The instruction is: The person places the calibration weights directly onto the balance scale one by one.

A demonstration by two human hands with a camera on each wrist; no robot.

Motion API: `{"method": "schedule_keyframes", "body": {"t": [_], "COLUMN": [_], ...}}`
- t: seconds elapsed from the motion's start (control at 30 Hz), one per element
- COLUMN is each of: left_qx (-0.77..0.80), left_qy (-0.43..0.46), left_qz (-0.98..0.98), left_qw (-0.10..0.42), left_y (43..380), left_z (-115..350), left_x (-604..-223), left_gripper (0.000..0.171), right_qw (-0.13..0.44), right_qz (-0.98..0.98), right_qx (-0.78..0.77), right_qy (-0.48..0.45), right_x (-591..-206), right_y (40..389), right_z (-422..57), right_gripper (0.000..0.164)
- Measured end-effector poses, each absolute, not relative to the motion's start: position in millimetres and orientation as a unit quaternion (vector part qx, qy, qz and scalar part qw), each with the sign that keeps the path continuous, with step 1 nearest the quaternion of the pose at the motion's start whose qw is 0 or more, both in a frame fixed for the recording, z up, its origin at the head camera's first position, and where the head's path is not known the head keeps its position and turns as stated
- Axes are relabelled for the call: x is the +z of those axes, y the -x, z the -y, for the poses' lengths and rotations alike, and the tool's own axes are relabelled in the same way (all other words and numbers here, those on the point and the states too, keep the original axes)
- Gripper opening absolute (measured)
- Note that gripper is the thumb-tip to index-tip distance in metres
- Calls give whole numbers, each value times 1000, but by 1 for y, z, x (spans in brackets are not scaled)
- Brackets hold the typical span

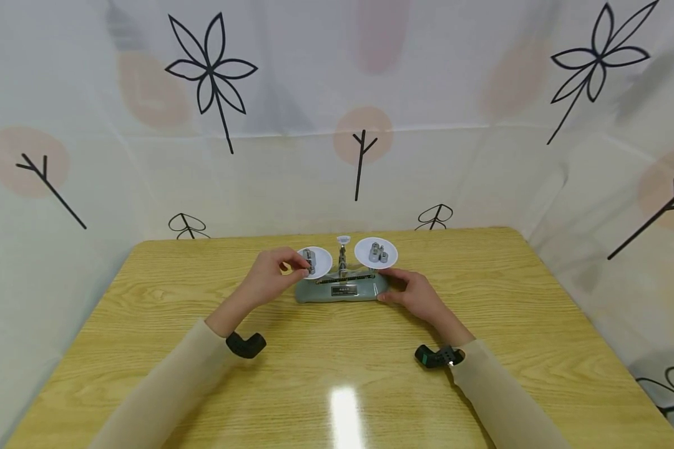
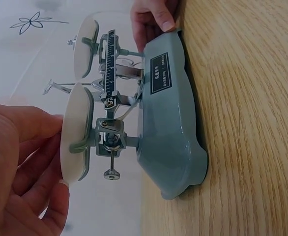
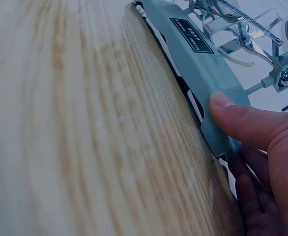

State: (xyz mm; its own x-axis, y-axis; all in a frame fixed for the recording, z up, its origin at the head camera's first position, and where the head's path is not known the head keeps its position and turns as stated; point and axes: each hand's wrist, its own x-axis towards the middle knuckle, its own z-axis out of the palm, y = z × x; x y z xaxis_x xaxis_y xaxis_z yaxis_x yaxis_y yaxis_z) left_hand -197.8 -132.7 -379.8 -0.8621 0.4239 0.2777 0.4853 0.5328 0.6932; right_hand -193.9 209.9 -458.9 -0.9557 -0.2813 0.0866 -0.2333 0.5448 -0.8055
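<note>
A green-grey balance scale [image 1: 341, 290] stands upright on the table, with a white pan on each side. On the left pan [image 1: 324, 262] lie small metal weights [image 1: 309, 254] in a row. My left hand [image 1: 266, 277] reaches over this pan's rim, thumb and index finger pinching at a small weight [image 1: 311, 270]; the pan hides that contact in the left wrist view. More metal weights [image 1: 375, 252] stand on the right pan [image 1: 390, 249]. My right hand [image 1: 418, 298] grips the right end of the scale's base [image 3: 213, 73], thumb on its front and fingers behind.
The wood-grain table [image 1: 337, 349] runs under the scale and both forearms. A pale patterned cloth [image 1: 292, 174] hangs behind the table and along its sides. A graduated beam [image 2: 110, 69] and an adjusting knob [image 2: 111, 174] sit between pans and base.
</note>
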Motion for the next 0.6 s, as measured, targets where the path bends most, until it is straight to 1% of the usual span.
{"method": "schedule_keyframes", "body": {"t": [0.33,0.6], "left_qx": [-413,-421], "left_qy": [257,254], "left_qz": [873,870], "left_qw": [34,28], "left_y": [194,193], "left_z": [134,134], "left_x": [-379,-378], "left_gripper": [6,8], "right_qw": [22,14], "right_qz": [-873,-874], "right_qx": [-462,-459], "right_qy": [155,161], "right_x": [-460,-459], "right_y": [190,193], "right_z": [-208,-209], "right_gripper": [57,57]}}
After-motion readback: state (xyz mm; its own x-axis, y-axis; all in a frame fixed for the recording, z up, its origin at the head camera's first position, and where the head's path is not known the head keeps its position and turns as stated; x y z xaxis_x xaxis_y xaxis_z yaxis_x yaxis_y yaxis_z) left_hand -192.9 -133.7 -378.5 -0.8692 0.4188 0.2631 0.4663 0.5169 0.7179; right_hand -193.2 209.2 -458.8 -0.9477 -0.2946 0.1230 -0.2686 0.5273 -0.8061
